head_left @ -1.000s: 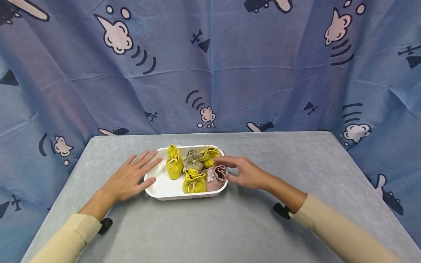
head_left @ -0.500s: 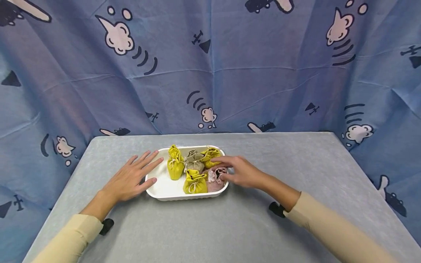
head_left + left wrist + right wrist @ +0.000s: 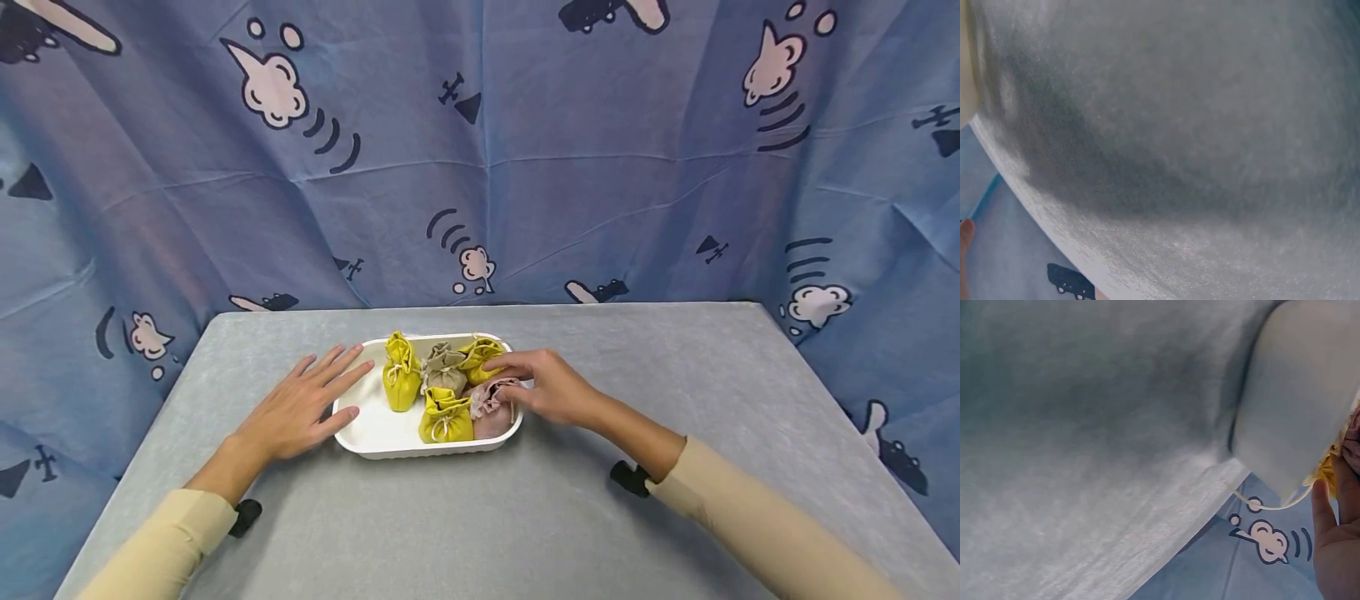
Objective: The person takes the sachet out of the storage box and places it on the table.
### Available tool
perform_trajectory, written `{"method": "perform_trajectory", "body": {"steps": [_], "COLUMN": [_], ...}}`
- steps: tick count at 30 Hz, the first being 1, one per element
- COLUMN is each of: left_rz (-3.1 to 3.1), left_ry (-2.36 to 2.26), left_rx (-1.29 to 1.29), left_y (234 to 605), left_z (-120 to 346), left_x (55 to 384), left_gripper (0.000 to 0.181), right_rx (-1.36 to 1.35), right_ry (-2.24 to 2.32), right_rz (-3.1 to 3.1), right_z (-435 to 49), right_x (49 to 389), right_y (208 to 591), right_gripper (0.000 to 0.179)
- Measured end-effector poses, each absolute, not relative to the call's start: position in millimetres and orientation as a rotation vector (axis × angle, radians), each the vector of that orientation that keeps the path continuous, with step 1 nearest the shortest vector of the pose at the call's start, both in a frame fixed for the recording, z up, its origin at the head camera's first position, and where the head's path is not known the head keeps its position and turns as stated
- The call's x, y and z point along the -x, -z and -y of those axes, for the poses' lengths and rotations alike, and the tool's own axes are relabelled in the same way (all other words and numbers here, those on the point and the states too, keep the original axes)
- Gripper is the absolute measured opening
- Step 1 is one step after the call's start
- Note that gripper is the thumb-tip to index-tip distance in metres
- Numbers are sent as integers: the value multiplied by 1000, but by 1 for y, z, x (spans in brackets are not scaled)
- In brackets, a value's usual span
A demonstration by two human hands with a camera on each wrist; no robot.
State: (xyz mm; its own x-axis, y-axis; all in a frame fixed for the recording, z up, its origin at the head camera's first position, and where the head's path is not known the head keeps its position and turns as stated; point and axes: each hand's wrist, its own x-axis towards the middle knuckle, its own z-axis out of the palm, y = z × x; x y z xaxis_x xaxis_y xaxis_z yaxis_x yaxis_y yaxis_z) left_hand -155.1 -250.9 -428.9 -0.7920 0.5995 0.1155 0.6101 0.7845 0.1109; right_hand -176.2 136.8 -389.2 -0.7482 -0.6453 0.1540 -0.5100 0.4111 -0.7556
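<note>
A white tray [image 3: 378, 429] holds several small drawstring pouches. At its right end, my right hand [image 3: 551, 387] pinches the ruffled top of a pink pouch [image 3: 492, 423] between thumb and fingers. Just beyond those fingers sits a yellow pouch [image 3: 478, 357]. A beige pouch [image 3: 446, 377] stands in the middle, with another yellow pouch [image 3: 447, 423] in front of it and a third yellow pouch [image 3: 402, 383] upright to its left. Spread and straight, the fingers of my left hand [image 3: 300, 408] reach over the tray's left rim. In the right wrist view the tray's side wall [image 3: 1291, 394] hides most pouches.
The tray stands on a grey cloth-covered table [image 3: 450, 525]. Behind the table hangs a blue patterned curtain [image 3: 570, 150]. A thin white cord [image 3: 1272, 507] dangles beside the tray in the right wrist view.
My right hand has moved slightly left and its fingers have closed on the pink pouch's top, which has tipped and bunched. The left hand stays in place.
</note>
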Motion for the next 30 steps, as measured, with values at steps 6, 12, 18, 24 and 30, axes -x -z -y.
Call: {"method": "perform_trajectory", "body": {"steps": [6,12,18,24,30], "left_rz": [2892,2886,2889,2887,2880], "left_ry": [227,230,228,232,243], "left_rx": [986,991,988,988,993], "left_y": [431,431,429,429,430], "left_z": [251,251,251,251,251], "left_x": [155,156,156,155,155], "left_gripper": [68,68,68,68,68], "right_rx": [1026,1024,1041,1084,1104], "right_ry": [1279,1294,1326,1362,1327], "right_rz": [-2473,-2464,-2471,-2506,-2515], "right_z": [-133,-133,-134,-140,-143], "right_x": [173,171,172,174,172], "right_y": [383,376,366,355,343], "right_gripper": [34,35,35,33,34]}}
